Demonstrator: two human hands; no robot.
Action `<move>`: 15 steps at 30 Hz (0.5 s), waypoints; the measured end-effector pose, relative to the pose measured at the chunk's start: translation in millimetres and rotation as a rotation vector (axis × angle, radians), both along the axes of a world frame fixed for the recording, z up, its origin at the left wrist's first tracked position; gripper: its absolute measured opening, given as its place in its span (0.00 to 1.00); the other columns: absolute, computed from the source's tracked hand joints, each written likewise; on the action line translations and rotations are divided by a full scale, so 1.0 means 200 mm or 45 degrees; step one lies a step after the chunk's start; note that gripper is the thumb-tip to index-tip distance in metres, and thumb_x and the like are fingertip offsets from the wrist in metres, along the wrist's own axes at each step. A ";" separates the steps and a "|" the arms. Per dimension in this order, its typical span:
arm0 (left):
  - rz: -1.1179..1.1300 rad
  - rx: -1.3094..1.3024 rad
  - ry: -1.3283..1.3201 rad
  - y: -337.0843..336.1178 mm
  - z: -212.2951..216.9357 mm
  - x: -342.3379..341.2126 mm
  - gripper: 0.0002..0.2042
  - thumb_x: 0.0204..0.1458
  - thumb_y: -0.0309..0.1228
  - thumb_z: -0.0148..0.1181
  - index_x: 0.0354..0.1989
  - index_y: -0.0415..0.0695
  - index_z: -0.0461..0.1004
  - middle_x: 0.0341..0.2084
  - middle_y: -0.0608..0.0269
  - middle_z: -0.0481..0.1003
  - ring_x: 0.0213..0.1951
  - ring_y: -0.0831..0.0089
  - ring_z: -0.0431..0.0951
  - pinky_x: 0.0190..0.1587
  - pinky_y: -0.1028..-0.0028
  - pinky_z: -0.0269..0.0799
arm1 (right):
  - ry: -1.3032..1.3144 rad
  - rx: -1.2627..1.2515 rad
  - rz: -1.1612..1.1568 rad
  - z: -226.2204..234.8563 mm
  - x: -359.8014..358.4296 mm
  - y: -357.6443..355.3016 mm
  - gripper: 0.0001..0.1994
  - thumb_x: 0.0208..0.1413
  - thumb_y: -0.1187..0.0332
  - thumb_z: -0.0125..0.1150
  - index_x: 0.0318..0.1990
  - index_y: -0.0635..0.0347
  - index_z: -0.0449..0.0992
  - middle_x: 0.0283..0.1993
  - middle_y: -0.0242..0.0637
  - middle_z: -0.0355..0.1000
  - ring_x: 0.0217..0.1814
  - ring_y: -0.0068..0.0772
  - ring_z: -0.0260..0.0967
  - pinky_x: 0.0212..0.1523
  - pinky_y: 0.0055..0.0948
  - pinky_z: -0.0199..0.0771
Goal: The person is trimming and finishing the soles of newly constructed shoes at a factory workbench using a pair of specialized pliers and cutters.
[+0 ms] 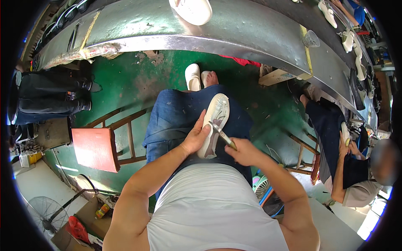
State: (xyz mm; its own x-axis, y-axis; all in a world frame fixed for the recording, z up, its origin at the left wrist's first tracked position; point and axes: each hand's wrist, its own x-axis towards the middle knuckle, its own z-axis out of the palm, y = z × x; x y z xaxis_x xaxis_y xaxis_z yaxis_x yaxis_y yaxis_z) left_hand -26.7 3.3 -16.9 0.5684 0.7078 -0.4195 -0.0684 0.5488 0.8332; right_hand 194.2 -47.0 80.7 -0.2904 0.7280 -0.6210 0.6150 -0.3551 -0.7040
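Note:
A cream-white shoe lies lengthwise over my lap, toe pointing away from me. Its upward face, which looks like the underside, has a pale rim around a greyish, uneven middle. My left hand grips the shoe along its left side, thumb lying on top. In my right hand is a slim metal hand tool with a yellowish handle end. The tool's tip touches or hovers just over the middle of the shoe; I cannot tell which. What kind of tool it is does not show clearly.
A long metal-topped workbench runs across the far side, bearing a white shoe and a clear cup. A red-topped stool stands at left, a standing fan lower left. A seated co-worker is at right.

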 end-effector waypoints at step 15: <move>0.088 0.319 0.219 0.01 0.03 0.01 0.31 0.70 0.38 0.44 0.77 0.46 0.41 0.70 0.55 0.59 0.68 0.71 0.58 0.69 0.74 0.52 | 0.084 -0.415 -0.083 0.04 0.03 0.17 0.11 0.63 0.65 0.59 0.44 0.66 0.74 0.35 0.40 0.75 0.31 0.29 0.76 0.28 0.32 0.76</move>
